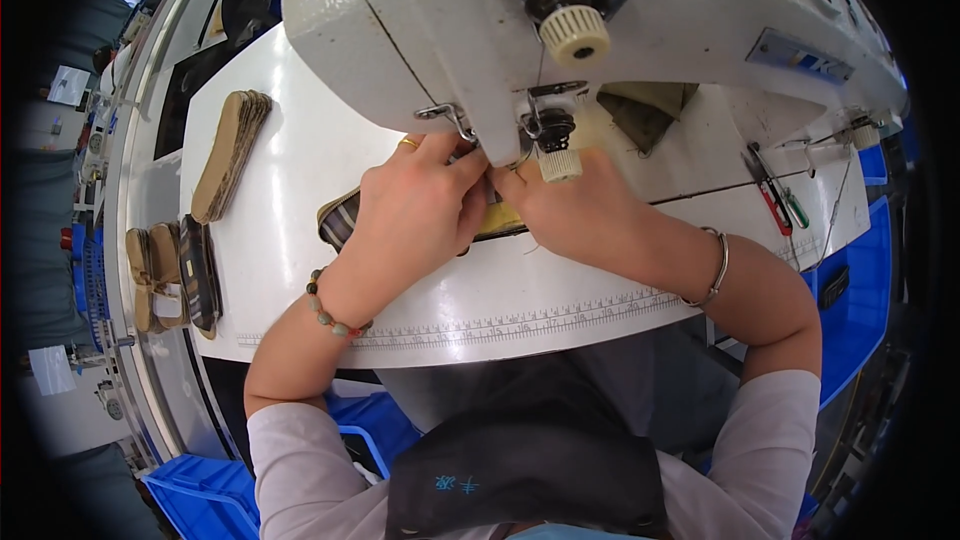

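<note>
Under the head of a white sewing machine point(430, 30), both my hands are at a sole-shaped plaid fabric piece point(341, 220) with a tan edge and a yellow part point(500, 220). My left hand point(420, 195) presses it from the left, fingers bent and drawn together beside the needle area. My right hand point(565, 202) grips the yellow side, fingertips close to those of my left. The machine head and my fingers hide the needle and most of the piece's far end.
A stack of tan sole-shaped pieces point(230, 155) lies at left on the white table point(290, 270). More such pieces point(165, 275) rest beyond its left edge. Olive fabric point(648, 112) lies behind my right hand. Red-handled snips point(772, 202) and a green-handled tool point(796, 208) lie at right. Blue bins point(868, 305) stand below.
</note>
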{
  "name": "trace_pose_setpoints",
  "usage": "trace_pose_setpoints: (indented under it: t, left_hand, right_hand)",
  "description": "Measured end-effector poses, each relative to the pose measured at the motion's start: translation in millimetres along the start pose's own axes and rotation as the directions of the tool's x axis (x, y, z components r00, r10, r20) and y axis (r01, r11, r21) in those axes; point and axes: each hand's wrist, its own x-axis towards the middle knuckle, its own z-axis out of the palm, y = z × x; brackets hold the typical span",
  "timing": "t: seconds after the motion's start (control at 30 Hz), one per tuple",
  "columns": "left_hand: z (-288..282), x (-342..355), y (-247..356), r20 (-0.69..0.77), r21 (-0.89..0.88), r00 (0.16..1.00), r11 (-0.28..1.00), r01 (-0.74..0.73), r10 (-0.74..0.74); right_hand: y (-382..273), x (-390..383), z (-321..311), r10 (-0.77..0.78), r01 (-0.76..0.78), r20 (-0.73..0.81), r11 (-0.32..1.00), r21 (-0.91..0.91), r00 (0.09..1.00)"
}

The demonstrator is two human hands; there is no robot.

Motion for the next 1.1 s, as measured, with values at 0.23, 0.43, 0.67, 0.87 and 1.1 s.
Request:
trace_pose_setpoints:
  t: [0.23,0.43,0.67,0.87,1.1]
  left_hand:
    - [-2.4,3.0,-4.2,0.005,-0.087,1.0,0.996,-0.014,0.014]
    - [-5.4,3.4,-18.2,0.082,-0.225,0.993,0.969,0.098,-0.081]
    - [-4.4,16.3,-35.3,0.046,-0.337,0.992,0.934,0.123,-0.115]
    - [1.3,24.1,-30.0,0.035,-0.337,0.987,0.928,0.16,-0.158]
    - [4.9,28.9,-37.4,0.035,-0.308,0.981,0.932,0.194,-0.193]
  right_hand:
    - [7.1,-2.7,2.6,-0.025,0.025,0.013,0.998,-0.05,1.0]
    - [8.1,-1.8,-5.0,-0.003,0.007,0.072,0.999,-0.045,0.997]
    - [2.8,-0.2,-16.0,-0.056,0.07,0.09,0.985,-0.159,0.994]
    - [3.2,-3.0,-12.4,-0.036,0.052,0.088,0.981,-0.185,0.995]
    - [9.1,-3.4,-6.3,-0.034,0.066,0.14,0.97,-0.233,0.99]
